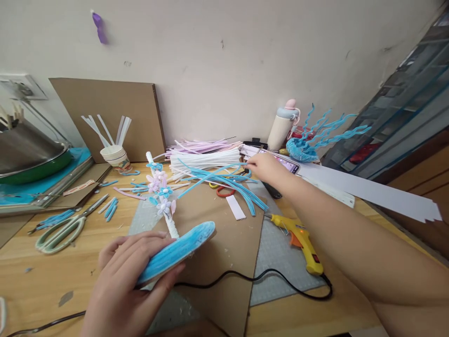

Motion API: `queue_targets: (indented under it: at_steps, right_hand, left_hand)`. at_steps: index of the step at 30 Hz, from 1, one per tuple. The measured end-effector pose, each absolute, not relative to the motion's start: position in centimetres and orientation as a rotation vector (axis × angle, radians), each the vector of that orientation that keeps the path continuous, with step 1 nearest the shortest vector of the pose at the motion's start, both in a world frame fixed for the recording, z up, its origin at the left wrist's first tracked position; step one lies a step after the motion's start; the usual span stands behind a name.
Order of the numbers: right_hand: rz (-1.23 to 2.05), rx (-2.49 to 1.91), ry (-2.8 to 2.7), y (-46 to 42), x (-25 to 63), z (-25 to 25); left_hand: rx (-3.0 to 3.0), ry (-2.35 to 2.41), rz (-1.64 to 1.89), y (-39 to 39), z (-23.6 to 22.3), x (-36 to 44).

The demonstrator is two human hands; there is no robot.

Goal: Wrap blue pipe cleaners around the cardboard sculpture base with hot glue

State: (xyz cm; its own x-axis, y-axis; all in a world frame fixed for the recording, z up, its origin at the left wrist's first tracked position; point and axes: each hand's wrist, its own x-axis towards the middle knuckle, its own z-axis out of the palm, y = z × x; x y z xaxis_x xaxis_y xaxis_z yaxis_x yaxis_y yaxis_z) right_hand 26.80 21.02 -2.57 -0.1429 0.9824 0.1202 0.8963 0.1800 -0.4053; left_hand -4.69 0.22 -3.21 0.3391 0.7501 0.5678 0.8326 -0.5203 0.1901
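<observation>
My left hand (135,269) is wrapped round a flat oval base (180,248) covered in blue pipe cleaner and held tilted. From that base rises a white-wrapped stem (171,228) carrying pink, lilac and blue pipe-cleaner flowers (162,189). At the far side of the table my right hand (261,166) is stretched out, its fingertips pinched on the end of a blue pipe cleaner (210,179). Just below it lies a loose bunch of blue pipe cleaners (242,189). White pipe cleaners (206,160) are stacked behind, with lilac ones (199,146) against the wall.
A yellow glue gun (298,236) lies under my right forearm, its black cord (231,273) crossing the cardboard (224,243). Green-handled scissors (66,231) rest at left. Paper cups (115,157), a bottle (281,126), a phone (289,164) and a blue wavy-stranded piece (302,149) stand or lie behind.
</observation>
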Motion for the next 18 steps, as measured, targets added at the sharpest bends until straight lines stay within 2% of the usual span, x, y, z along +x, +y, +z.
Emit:
queue_targets:
  at_steps: [5,6,8,10,15,18]
  right_hand:
    - [0.528,-1.625,-1.834,15.6,27.5,0.5]
    - [0.650,-1.544,-1.767,14.1,27.2,0.6]
    - [1.164,-1.196,-1.484,11.1,26.3,0.3]
    - [1.415,-1.021,-1.375,8.3,25.1,-0.3]
    - [1.466,-1.002,-1.512,3.5,22.5,-1.6]
    - [1.316,-1.137,-1.586,2.5,21.8,-2.5]
  left_hand:
    - [-2.416,-1.529,-0.958,0.6,-3.2,-5.2]
    - [-2.406,-1.544,-0.963,0.7,-3.3,-5.2]
    - [-2.386,-1.562,-0.969,0.9,-3.3,-5.2]
    - [-2.374,-1.563,-0.966,1.0,-3.4,-5.0]
    - [-2.409,-1.591,-0.957,1.1,-3.2,-4.3]
    - [-2.394,-1.654,-0.948,1.0,-2.8,-4.2]
